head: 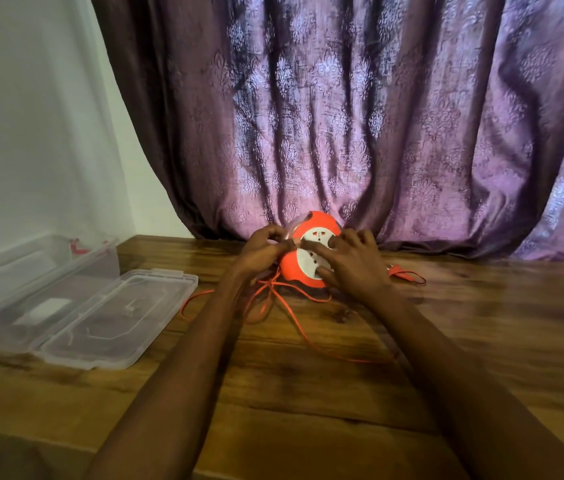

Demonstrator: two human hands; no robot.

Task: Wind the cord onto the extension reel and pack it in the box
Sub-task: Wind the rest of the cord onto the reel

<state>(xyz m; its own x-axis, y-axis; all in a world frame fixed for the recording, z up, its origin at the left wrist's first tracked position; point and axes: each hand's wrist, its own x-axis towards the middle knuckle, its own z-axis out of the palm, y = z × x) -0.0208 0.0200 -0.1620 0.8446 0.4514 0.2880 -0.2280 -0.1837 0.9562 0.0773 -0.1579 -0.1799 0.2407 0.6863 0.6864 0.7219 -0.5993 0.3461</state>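
Note:
An orange extension reel (pixel 312 226) with a white socket face stands tilted at the far edge of the wooden table (pixel 308 393), against the curtain. My right hand (pixel 353 261) rests on its white face with fingers spread, thumb at the lower rim. My left hand (pixel 262 249) has curled fingers at the reel's left edge, where blur hides whether it pinches the cord or a handle. The thin orange cord (pixel 285 306) lies in loose loops on the table in front of the reel, with another stretch to the right.
A clear plastic box (pixel 14 271) with red latches lies open at the left, its lid (pixel 114 317) flat on the table beside it. A purple curtain (pixel 377 116) hangs behind the reel, and a white wall is at the left.

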